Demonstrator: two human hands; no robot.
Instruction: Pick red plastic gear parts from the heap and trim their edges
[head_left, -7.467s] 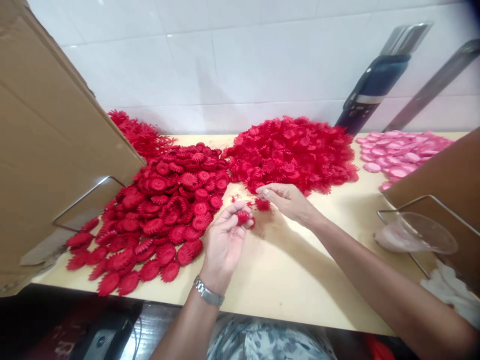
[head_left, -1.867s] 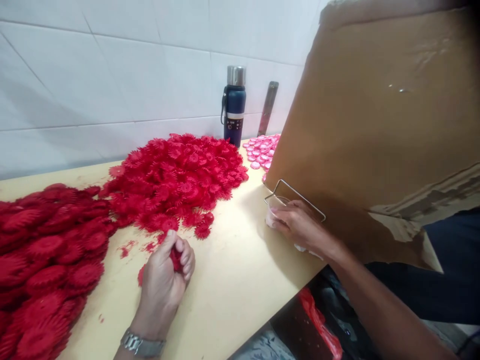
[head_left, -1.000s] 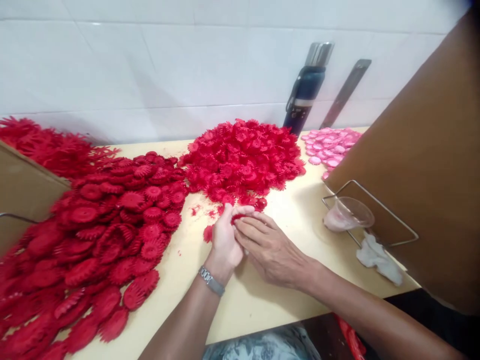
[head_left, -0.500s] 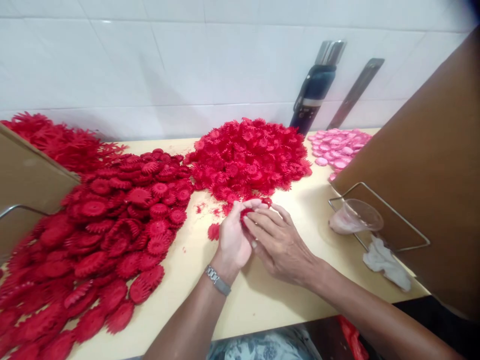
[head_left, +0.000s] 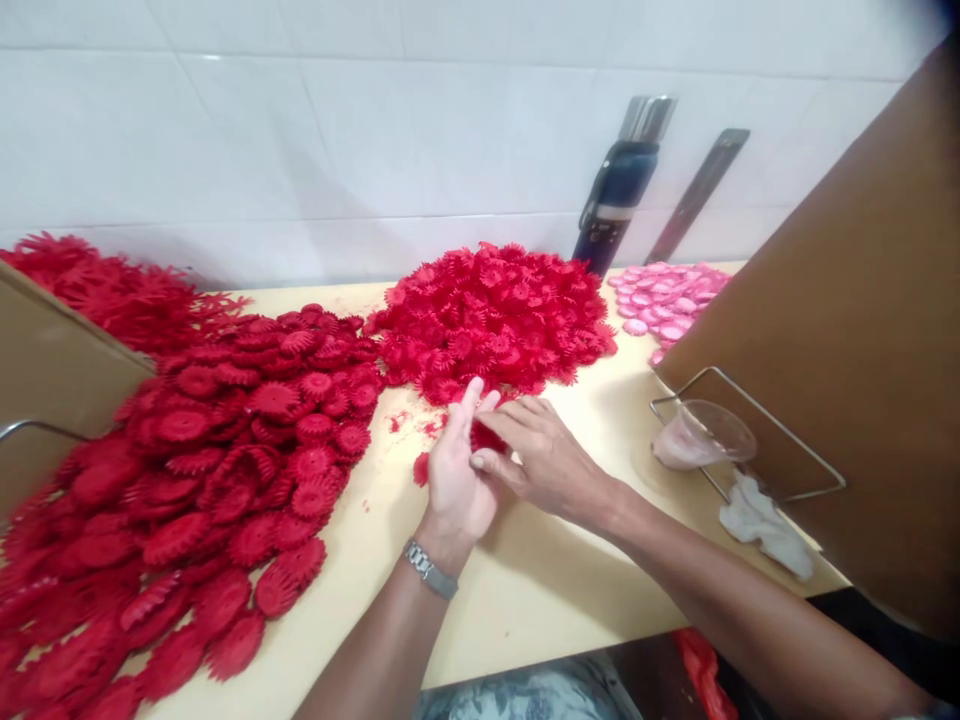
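Between my two hands is a red paper-like flower piece (head_left: 486,437), mostly covered by fingers. It rests against the cupped palm of my left hand (head_left: 456,488), whose fingers point up and away. My right hand (head_left: 553,458) grips the piece from the right, thumb below and fingers over its top. Just beyond the fingertips rises a heap of small red fringed flower pieces (head_left: 495,320). To the left lies a large spread of thicker, round red toothed flower pieces (head_left: 277,398). One loose red piece (head_left: 421,468) lies beside my left hand.
Loose red fringed strips (head_left: 112,290) pile up at the back left. Pink discs (head_left: 671,296) lie at the back right, near a dark blue flask (head_left: 616,200). A clear plastic cup (head_left: 701,438), a wire handle (head_left: 780,420) and a crumpled tissue (head_left: 765,525) are beside the brown right panel (head_left: 840,300).
My left fingers have straightened and opened up. My right hand has shifted slightly up and left, its thumb now lying across the left palm. The view has tilted a little.
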